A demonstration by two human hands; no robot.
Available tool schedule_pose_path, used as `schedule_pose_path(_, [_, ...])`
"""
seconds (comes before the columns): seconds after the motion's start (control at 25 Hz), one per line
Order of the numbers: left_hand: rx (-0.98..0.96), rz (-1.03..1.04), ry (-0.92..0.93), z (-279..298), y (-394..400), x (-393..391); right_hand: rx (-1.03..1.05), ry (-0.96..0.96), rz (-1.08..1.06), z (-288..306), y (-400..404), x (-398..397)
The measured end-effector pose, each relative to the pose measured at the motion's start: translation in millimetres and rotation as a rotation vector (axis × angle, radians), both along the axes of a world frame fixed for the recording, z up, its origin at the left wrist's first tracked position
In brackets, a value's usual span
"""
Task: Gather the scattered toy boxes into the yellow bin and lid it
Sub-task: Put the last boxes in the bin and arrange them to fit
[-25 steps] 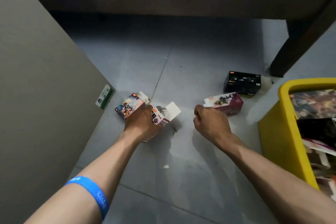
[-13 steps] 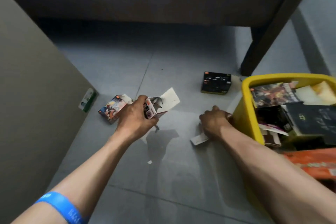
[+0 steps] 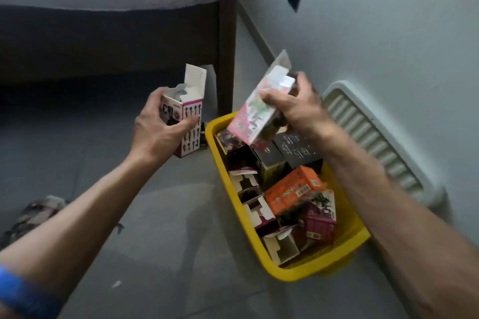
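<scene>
Yellow plastic bin [image 3: 305, 273] sits on the grey floor [image 3: 166, 241] at right, crowded with toy boxes, among them an orange box [image 3: 293, 193] and a dark pink box [image 3: 320, 223]. Just left of the bin's far end, the left hand [image 3: 155, 129] has its grip around an upright white-and-pink toy box [image 3: 188, 122] with open top flaps. Above the bin's far end, the right hand [image 3: 298, 109] grips a tilted pink toy box [image 3: 255, 114]; a white ribbed lid [image 3: 373, 137] leans on the wall at right.

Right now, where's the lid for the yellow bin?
The white ribbed lid leans against the wall on the right of the head view, just behind the yellow bin and beyond the right hand.
</scene>
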State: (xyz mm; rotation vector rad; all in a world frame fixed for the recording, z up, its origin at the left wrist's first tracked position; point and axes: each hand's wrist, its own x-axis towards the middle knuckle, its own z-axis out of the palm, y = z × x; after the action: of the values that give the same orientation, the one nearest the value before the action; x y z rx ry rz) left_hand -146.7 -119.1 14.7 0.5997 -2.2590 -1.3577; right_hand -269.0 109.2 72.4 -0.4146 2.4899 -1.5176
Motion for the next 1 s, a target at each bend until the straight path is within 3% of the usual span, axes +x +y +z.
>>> schedule_pose_path(0.16, [-0.077, -0.285, -0.009, 3, 81, -33, 0.124, -0.172, -0.093, -10, 133, 1])
schedule_pose_path(0.28, [-0.383, -0.588, -0.280, -15, 119, -46, 0.218, -0.341, -0.007, -48, 173, 28])
schedule_pose_path(0.36, [-0.452, -0.729, -0.443, -32, 131, -46, 0.361, -0.314, 0.055, -73, 172, 43])
schedule_pose_path(0.52, [-0.573, -0.648, -0.391, -51, 141, -36, 0.702, -0.137, 0.216, -104, 151, 62])
schedule_pose_path(0.6, [-0.551, -0.566, -0.326, -63, 145, -25, 0.781, 0.035, 0.167, -110, 147, 65])
schedule_pose_path(0.68, [-0.500, -0.474, -0.279, -71, 147, -19, 0.694, 0.325, 0.177, -112, 148, 68])
schedule_pose_path(0.72, [-0.491, -0.442, -0.261, -73, 146, -19, 0.611, 0.415, 0.282, -112, 149, 69])
schedule_pose_path(0.84, [-0.455, -0.441, -0.263, -70, 144, -21, 0.645, 0.292, 0.669, -112, 152, 74])
schedule_pose_path(0.92, [-0.438, -0.466, -0.258, -65, 144, -18, 0.721, 0.262, 0.683, -114, 156, 67])
schedule_pose_path(1.0, [-0.263, -0.400, -0.169, -52, 135, -17, 0.721, 0.272, 0.647, -112, 154, 61])
